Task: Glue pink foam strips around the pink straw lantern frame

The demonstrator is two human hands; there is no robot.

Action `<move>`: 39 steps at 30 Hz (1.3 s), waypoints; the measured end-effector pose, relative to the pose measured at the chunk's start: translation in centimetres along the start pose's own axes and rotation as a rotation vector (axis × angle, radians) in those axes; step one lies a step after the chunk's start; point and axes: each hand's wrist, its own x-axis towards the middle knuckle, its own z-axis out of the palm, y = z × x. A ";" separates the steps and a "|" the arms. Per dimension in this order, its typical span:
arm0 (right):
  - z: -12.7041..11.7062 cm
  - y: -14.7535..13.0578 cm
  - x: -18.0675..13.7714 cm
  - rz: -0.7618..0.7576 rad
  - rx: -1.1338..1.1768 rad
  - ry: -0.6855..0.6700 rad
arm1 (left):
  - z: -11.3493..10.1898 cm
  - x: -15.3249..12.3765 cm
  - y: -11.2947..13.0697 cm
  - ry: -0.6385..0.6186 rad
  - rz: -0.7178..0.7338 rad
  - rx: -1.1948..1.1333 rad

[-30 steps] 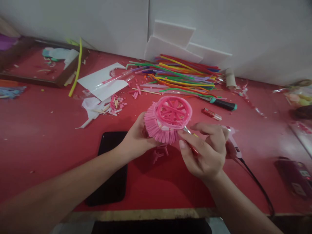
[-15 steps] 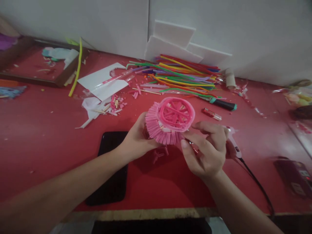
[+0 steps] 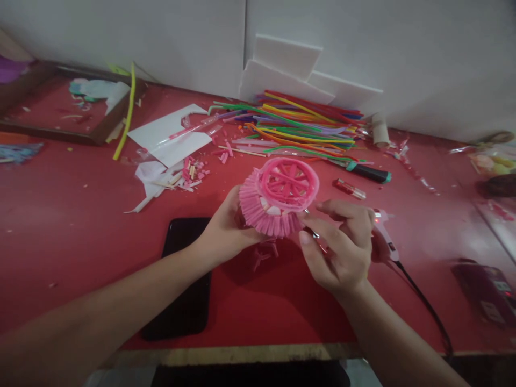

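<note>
Device (image 3: 185, 306), black and flat, is lying on the red table (image 3: 278, 314) in the head view. Beyond it and to its right, my left hand (image 3: 226, 231) is gripping the pink fringed piece (image 3: 278, 199), whose spoked ring (image 3: 315, 185) is showing. Farther right of the device, my right hand (image 3: 338, 247) is pinching a slim metal-tipped tool (image 3: 313, 233) near that ring. Coloured strands (image 3: 298, 129) are lying beyond the device, farther off to its right.

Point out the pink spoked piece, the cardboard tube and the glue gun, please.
Pink spoked piece (image 3: 289, 184): head view, crossing of spokes.
Cardboard tube (image 3: 380, 131): head view, side wall.
Glue gun (image 3: 386, 236): head view, handle.
</note>
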 end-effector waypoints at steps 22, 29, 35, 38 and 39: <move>0.4 -0.4 0.2 0.342 0.359 -0.162 | -0.2 -0.6 1.0 -0.260 0.019 0.053; -2.4 2.2 0.9 0.457 0.125 -0.206 | 0.1 -0.1 1.0 -0.125 -0.024 -0.079; -9.2 10.0 -3.0 0.915 -0.434 -0.561 | 0.1 0.4 0.9 -0.082 -0.027 -0.137; -10.5 11.5 -6.3 0.776 -0.488 -0.672 | 0.2 0.3 1.0 -0.145 -0.035 -0.116; -10.4 11.6 -7.1 0.750 -0.485 -0.689 | 0.2 0.2 1.0 -0.170 -0.042 -0.098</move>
